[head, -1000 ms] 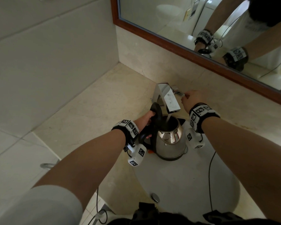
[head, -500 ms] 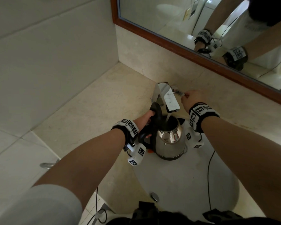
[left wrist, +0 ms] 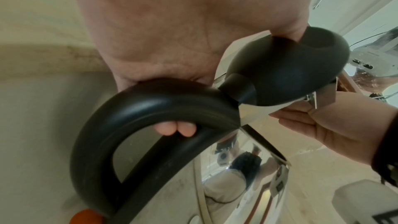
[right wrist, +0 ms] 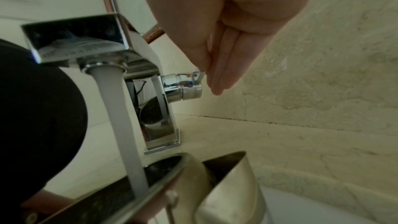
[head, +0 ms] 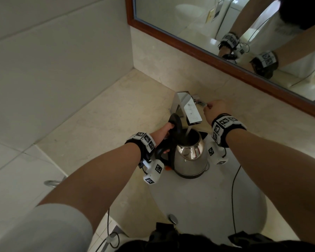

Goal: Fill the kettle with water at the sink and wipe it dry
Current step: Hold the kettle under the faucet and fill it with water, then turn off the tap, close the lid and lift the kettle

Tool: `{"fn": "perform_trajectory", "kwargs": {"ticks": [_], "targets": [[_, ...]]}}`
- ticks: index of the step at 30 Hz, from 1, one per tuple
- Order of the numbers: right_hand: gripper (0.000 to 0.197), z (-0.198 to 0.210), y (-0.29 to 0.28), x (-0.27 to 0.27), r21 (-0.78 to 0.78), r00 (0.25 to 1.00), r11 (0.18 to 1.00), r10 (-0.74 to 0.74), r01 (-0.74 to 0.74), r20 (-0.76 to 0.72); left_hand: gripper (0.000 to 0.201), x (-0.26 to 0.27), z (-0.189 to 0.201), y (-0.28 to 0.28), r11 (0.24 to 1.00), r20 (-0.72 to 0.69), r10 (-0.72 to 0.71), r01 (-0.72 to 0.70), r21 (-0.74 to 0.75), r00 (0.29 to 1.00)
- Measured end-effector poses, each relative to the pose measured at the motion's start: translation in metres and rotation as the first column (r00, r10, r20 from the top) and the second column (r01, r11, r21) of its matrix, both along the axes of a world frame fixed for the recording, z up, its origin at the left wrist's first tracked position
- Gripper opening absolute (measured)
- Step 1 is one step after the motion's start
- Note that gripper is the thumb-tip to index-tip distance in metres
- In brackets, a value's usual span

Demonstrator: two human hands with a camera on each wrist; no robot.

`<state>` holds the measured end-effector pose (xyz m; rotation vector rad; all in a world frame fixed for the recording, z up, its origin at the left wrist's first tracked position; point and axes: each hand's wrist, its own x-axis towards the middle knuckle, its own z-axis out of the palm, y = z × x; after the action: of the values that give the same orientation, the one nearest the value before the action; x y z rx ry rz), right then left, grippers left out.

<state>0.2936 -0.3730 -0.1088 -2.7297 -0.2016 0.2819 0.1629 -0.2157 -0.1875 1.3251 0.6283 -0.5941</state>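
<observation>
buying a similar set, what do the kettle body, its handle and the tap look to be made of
Kettle body: polished metal, likely stainless steel; it mirrors the room and the person.
Handle: matte black, probably plastic; only a soft, dull sheen.
Tap: mirror-bright metal, probably chrome-plated; sharp reflections on its flat faces, with faint spots.

Count: one stainless kettle [head: 190, 157], one chrome faucet [head: 187, 107], one sink [head: 207, 206], one mirror [head: 216, 24], two hands.
</observation>
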Motion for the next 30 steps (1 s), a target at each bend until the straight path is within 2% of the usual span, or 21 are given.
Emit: {"fn": "perform_trajectory", "kwargs": {"ticks": [2, 7, 14, 20, 22, 25, 27, 30], "targets": [[0.028, 0.002, 0.000, -0.001, -0.013, 1.000, 1.000, -0.001, 0.001, -0.003, 0.067, 0.000, 0.000, 0.000, 1.000, -0.006, -0.002, 0.002, 0.004, 1.000], [0.027, 0.003, 0.000, -0.007, -0.057, 1.000, 0.998, 0.001, -0.002, -0.016, 0.060, 0.002, 0.000, -0.002, 1.000, -0.020, 0.007, -0.007, -0.019, 1.000], [0.026, 0.002, 0.001, -0.014, 0.045, 0.998, 0.998, -0.033, 0.035, -0.051, 0.065, 0.001, 0.002, -0.002, 1.000, -0.023, 0.000, -0.001, -0.012, 1.000], [0.037, -0.004, -0.013, -0.036, 0.081, 0.995, 0.995, -0.047, 0.054, -0.087, 0.074, -0.001, 0.003, -0.002, 1.000, -0.020, 0.018, -0.018, -0.004, 1.000], [0.041, -0.010, -0.022, -0.047, 0.093, 0.974, 0.991, -0.071, 0.093, -0.213, 0.071, -0.003, 0.006, -0.005, 1.000, -0.022, -0.002, 0.002, 0.008, 1.000], [0.057, -0.023, -0.032, -0.066, 0.153, 0.880, 0.966, -0.118, 0.209, -0.460, 0.060, -0.008, 0.012, -0.010, 0.999, -0.022, -0.011, 0.012, 0.031, 1.000], [0.072, -0.028, -0.035, -0.074, 0.188, 0.837, 0.940, -0.147, 0.284, -0.526, 0.053, -0.010, 0.013, -0.014, 0.999, -0.011, -0.008, 0.009, 0.041, 1.000], [0.086, -0.044, -0.046, -0.074, 0.271, 0.790, 0.902, -0.114, 0.336, -0.602, 0.051, -0.012, 0.012, -0.020, 0.999, 0.019, 0.017, -0.018, 0.049, 1.000]]}}
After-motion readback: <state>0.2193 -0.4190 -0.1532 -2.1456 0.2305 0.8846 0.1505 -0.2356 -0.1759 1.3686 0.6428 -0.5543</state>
